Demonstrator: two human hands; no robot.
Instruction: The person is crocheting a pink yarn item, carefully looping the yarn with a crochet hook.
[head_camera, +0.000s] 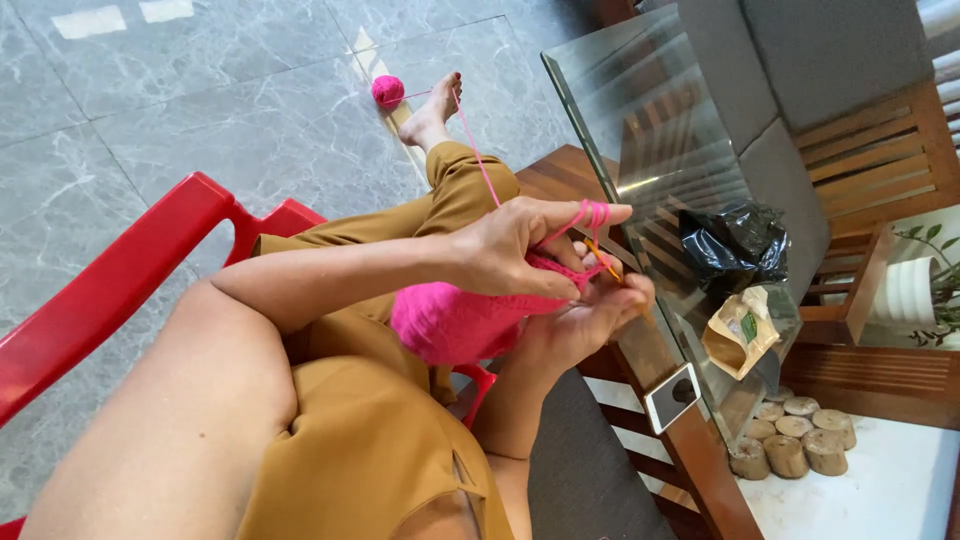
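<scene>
grey marble tiles are spreading out under my red plastic chair (130, 290), and a glass-topped wooden table (640, 130) is standing just to my right. i am sitting with my left hand (510, 245) curled over the pink crochet piece (455, 320), its fingers pinching the top edge of the work while the index finger is sticking out straight with pink yarn (478, 150) looped around it. my right hand (590, 320) is lying underneath, fingers closed around a thin orange crochet hook (606, 260) right at the fabric's edge. the yarn is running taut from my finger away over my knee to a small pink ball (387, 90) lying on the floor beside my bare foot (435, 115). a black plastic bag (735, 245), a brown paper pouch (740, 335) and a phone (672, 397) are lying on the table.
</scene>
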